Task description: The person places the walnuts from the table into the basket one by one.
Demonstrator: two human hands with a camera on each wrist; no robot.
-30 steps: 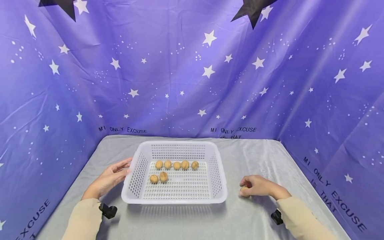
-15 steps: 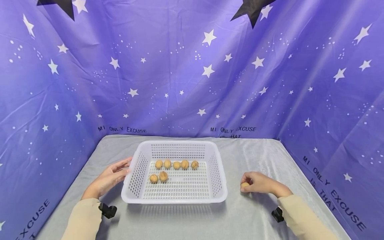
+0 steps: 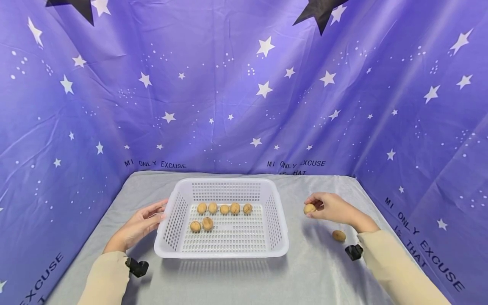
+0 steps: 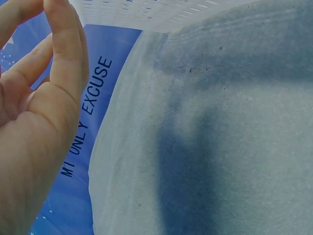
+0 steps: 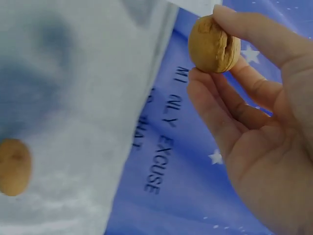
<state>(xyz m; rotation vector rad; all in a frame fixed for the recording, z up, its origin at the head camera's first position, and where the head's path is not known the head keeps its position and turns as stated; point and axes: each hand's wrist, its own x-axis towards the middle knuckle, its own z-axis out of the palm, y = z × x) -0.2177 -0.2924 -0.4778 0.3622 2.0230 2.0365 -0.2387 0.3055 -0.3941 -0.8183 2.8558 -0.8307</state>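
Note:
A white perforated plastic basket (image 3: pixel 223 255) stands mid-table with several walnuts inside, a row toward the back and a pair in front at the left. In the head view my left hand (image 3: pixel 138 226) touches the basket's left side with its fingertips, the fingers fairly straight. Right of the basket, my right hand (image 3: pixel 331 209) pinches a walnut (image 5: pixel 213 45) between thumb and fingertips, raised above the table. Another walnut (image 3: pixel 338 236) lies on the cloth below the right wrist; the right wrist view also catches it at its left edge.
Grey cloth (image 3: pixel 228 284) covers the table. A purple star-printed curtain (image 3: pixel 213 106) hangs along the back and both sides. Each sleeve end carries a black wrist camera, one on the left (image 3: pixel 137 267) and one on the right (image 3: pixel 353 252).
My right hand has lifted the walnut off the table and moved away from me, toward the back. The walnut on the cloth has come into view. My left hand and the basket have stayed put.

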